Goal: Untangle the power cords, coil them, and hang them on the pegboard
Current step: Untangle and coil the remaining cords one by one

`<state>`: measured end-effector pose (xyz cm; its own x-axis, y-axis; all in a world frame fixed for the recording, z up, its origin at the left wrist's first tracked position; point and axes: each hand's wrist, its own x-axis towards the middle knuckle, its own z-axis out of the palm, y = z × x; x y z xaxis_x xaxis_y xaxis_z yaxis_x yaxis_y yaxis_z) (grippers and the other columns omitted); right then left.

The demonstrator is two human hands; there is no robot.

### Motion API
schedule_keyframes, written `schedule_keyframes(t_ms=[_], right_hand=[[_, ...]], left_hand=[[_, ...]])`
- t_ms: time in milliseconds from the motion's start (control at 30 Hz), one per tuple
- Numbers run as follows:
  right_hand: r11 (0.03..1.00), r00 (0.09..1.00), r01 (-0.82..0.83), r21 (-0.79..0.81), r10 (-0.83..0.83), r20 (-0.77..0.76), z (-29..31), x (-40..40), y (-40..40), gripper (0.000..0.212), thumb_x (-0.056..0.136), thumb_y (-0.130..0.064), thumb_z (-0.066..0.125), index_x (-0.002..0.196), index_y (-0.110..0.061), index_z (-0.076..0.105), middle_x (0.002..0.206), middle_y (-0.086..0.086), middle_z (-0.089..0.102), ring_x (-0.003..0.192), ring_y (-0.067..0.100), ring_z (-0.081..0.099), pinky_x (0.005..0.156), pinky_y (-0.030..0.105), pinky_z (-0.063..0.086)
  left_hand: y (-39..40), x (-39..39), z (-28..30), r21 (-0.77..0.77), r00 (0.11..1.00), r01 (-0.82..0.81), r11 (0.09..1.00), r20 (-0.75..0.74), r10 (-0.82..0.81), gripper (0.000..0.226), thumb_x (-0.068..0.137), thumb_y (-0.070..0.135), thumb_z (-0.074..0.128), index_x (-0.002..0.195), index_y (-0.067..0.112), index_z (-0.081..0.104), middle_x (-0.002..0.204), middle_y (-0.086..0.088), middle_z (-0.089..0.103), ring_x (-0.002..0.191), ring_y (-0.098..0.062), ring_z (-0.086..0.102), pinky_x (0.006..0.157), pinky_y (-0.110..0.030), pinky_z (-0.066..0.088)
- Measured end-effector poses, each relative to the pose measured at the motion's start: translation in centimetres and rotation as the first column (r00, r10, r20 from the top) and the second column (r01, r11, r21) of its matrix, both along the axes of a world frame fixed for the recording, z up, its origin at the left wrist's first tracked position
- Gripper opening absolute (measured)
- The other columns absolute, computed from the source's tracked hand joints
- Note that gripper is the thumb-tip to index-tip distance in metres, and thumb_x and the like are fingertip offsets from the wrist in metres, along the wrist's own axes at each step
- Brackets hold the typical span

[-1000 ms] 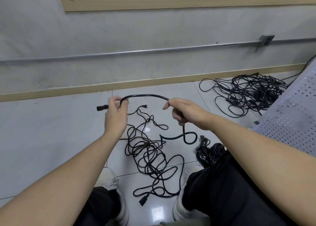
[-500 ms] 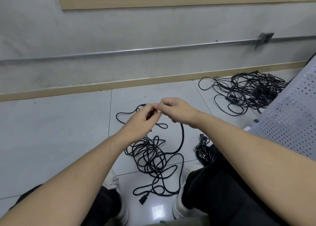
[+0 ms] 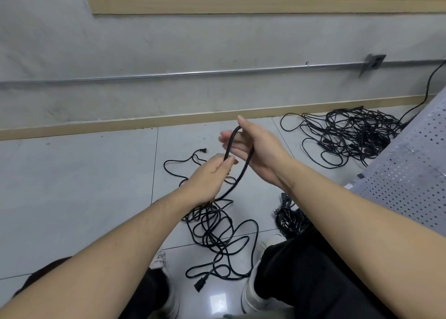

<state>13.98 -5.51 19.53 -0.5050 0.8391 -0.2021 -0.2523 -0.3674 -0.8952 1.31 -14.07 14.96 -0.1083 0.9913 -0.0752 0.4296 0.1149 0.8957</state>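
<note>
Coiling the first loop of a black power cord

Near the person's feet, the loose black rubber power cord (image 3: 217, 231) is lying snarled on the grey tiled floor (image 3: 84, 185). Above it, the left hand (image 3: 207, 181) is pinching the cord while the right hand (image 3: 253, 149), fingers fairly straight, is carrying one loop. Farther off, a large black tangle of cords (image 3: 350, 137) is waiting beside the perforated grey pegboard (image 3: 410, 169); nothing is hanging yet.
</note>
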Motion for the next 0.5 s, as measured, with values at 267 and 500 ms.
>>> schedule_keyframes(t_ms=[267,500], right_hand=[[0.993,0.998,0.059,-0.100,-0.059,0.000,0.3,-1.2,0.1,0.035,0.105,-0.037,0.052,0.082,-0.012,0.053,0.074,0.004,0.059,0.060,0.016,0.059,0.058,0.029,0.056],[0.986,0.991,-0.048,-0.160,0.067,0.115,-1.6,-0.7,0.3,0.041,0.107,-0.032,0.046,0.069,-0.018,0.038,0.083,0.019,0.075,0.080,0.032,0.076,0.083,0.040,0.063]], left_hand=[[-0.9,-1.0,0.0,-0.167,0.887,0.335,0.927,0.387,-0.251,0.029,0.102,0.004,0.058,0.083,0.014,0.039,0.086,-0.016,0.075,0.078,-0.030,0.073,0.078,-0.035,0.056],[-0.2,-0.6,-1.4,-0.177,0.934,0.275,0.945,0.284,-0.219,0.028,0.103,0.005,0.050,0.088,0.017,0.030,0.066,-0.001,0.048,0.053,-0.016,0.038,0.053,-0.027,0.032]])
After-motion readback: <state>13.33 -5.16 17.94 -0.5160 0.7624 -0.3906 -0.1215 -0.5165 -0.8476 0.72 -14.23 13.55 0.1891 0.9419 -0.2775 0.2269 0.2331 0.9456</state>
